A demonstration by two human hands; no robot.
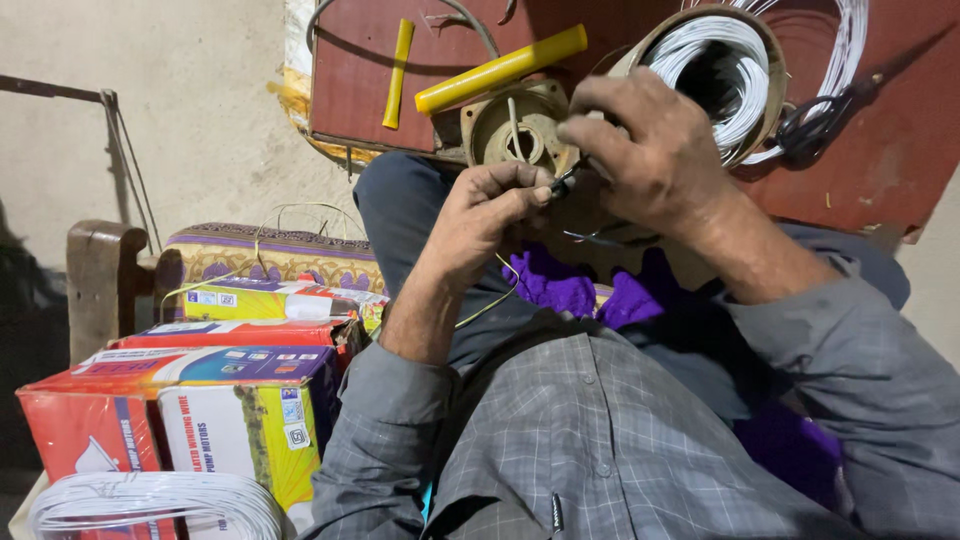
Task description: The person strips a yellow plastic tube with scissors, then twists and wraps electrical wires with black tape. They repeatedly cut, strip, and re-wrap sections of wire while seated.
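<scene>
While hands [560, 185] pinch wire, boxes [215, 400] crowd left

We see glossy white plastic-coated wire [735, 75], a dull, grimy metal housing [510, 125], smooth yellow plastic tubes [500, 68], soft purple cloth [550, 280], glossy printed cardboard boxes [230, 400].
</scene>
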